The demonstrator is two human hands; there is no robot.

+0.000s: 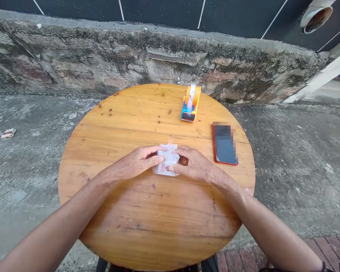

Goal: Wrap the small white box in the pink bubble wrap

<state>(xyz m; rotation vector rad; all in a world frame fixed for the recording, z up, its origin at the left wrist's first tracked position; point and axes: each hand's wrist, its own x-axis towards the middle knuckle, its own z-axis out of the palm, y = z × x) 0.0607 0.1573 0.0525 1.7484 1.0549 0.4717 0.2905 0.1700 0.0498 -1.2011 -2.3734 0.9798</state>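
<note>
Left hand (147,160) and right hand (191,162) on a white packet (167,158)

Both sets of digits are closed in on it from opposite sides. Left thumb lies across its left part, left forefinger at the far left corner; right thumb presses the near right part, right forefinger at the far right corner. Looks like a light pinch each side; fingertip contact underneath is hidden, so can't tell how deep the grip goes.

Packet sits near the middle of the round wooden worktop (153,234), a touch toward the far edge, well in from the rim all round. Red marks on its near left part, surface crinkled, shiny in spots.

Handling, my call: very light, soft wrap, perhaps something firmer inside. Wrap probably slides a bit on the wood and would crease or tear if pulled hard. Best hold: thumb and forefinger on the left and right side edges, low pressure, keeping the middle flat.

Also on the worktop: orange and blue tape dispenser (190,104) by the far edge, right of middle; phone (226,149) in a red case near the right edge, dark screen up, partly pixelated. Neither is touched.
</note>
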